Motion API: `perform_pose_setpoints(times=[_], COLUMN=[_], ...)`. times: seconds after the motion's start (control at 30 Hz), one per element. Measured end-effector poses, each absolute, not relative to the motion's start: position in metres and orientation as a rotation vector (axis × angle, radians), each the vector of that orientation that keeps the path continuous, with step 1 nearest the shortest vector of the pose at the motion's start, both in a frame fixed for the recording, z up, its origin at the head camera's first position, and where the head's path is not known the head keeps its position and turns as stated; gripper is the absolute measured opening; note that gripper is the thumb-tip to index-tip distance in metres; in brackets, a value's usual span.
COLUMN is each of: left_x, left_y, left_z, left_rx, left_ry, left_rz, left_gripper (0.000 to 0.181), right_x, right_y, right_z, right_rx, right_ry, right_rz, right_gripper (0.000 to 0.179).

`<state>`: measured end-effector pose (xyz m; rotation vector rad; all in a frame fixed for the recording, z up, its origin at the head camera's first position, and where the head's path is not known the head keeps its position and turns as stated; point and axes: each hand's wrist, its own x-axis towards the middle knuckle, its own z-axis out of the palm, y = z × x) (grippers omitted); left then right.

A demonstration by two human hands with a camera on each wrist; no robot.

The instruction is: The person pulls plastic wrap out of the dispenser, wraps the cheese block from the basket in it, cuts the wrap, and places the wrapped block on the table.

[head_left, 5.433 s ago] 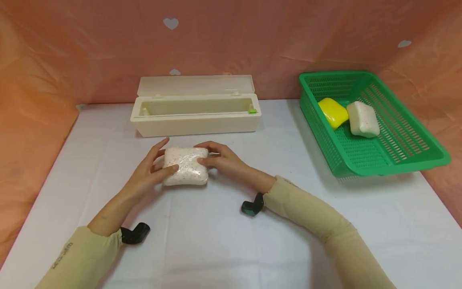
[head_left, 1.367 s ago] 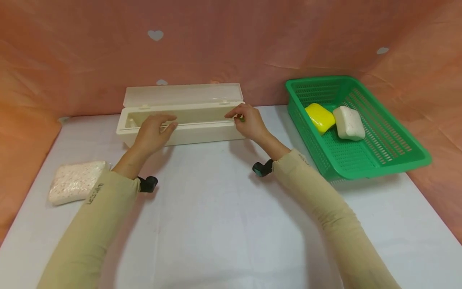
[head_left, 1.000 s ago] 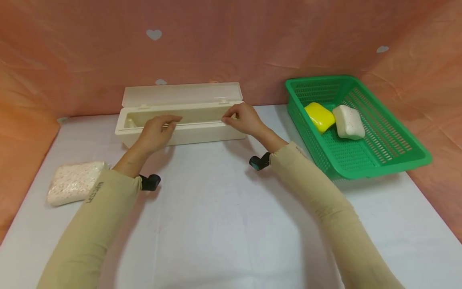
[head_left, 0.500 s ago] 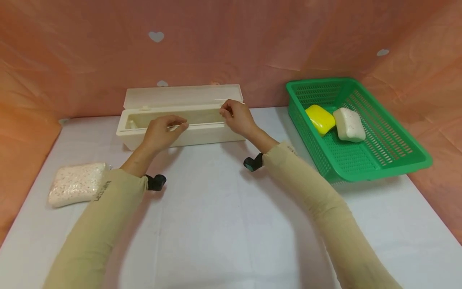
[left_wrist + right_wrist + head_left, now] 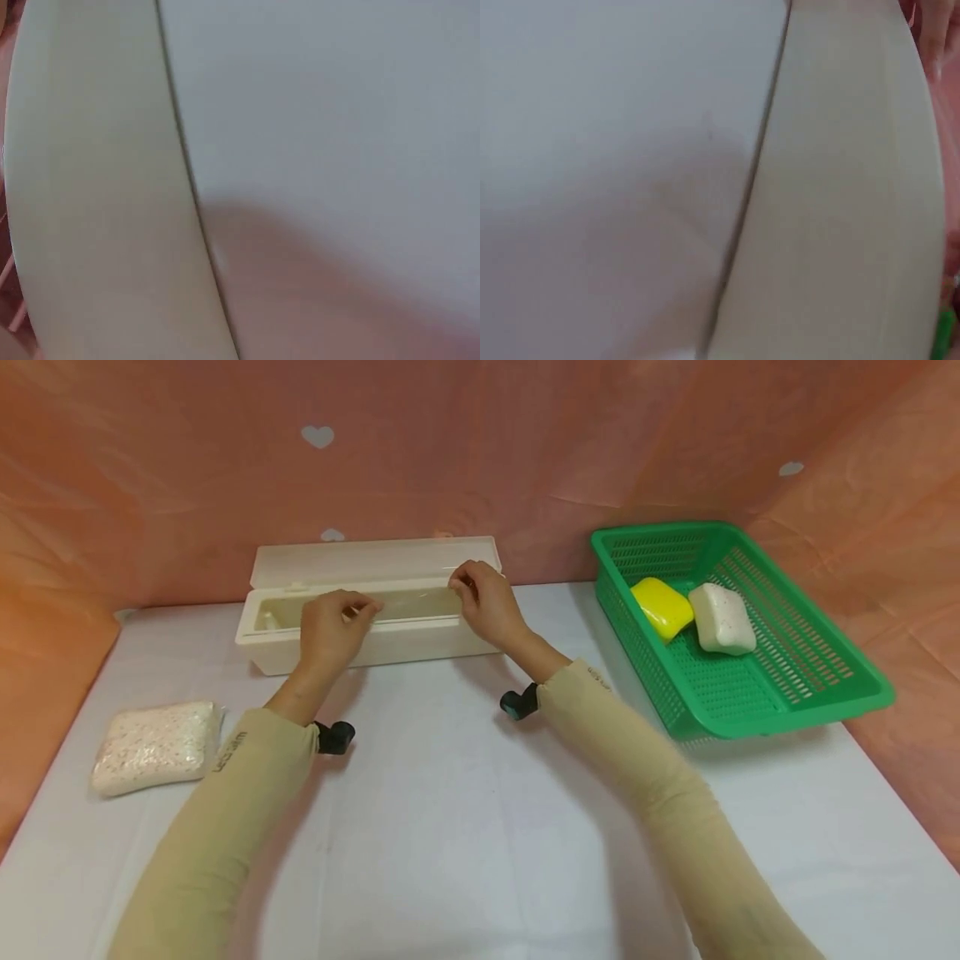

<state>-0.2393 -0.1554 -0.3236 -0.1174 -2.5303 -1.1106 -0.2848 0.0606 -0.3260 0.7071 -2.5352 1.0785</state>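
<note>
A long cream cling film dispenser (image 5: 420,643) stands at the back of the table, its hinged lid (image 5: 360,562) raised. Over its front edge, my left hand (image 5: 326,631) pinches thumb against fingertips at the near-middle. To the right, my right hand (image 5: 491,606) also pinches, above the dispenser's right end. Faint glints of clear cling film (image 5: 416,602) show between the two hands; its outline is hard to make out. The dispenser's front wall (image 5: 112,187) fills part of the left wrist view. A green slider (image 5: 943,334) peeks in at the right wrist view's corner.
A speckled white wrapped block (image 5: 157,747) lies on the table at left, beside the left sleeve. At right, a green basket (image 5: 795,727) holds a yellow wrapped block (image 5: 662,607) and a speckled white one (image 5: 722,618). An orange curtain (image 5: 555,460) hangs behind.
Since the earliest frame, the speckled block has gone from both hands to the table's left. Lately the right hand has left the green slider, moved left and pinched; the left fingers have closed together.
</note>
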Motion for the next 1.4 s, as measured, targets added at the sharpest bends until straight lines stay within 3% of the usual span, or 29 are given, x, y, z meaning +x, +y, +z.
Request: perform_pose_setpoints(times=[0.23,0.33,0.77,1.4], left_x=[-0.243,-0.242,-0.237,-0.231], left_y=[-0.166,-0.168,-0.185,-0.204], left_z=[-0.320,-0.319,-0.321,-0.323], left_rx=[-0.207,-0.247,-0.481,-0.248], left_ry=[-2.472,-2.474,-2.731,-2.461], left_rz=[-1.113,-1.087,-1.007,-1.113], left_gripper=[0.022,0.023,0.030,0.020], right_x=[-0.283,-0.281,-0.274,-0.287], right_y=[0.079,0.085,0.081,0.068], right_z=[-0.315,-0.313,-0.317,-0.326], right_rx=[0.803,0.791,0.751,0.537], right_ry=[-2.747,-2.800,-2.693,-2.622], right_rz=[1.174,1.119,0.485,0.355], right_gripper=[0.026,0.020,0.010,0.023])
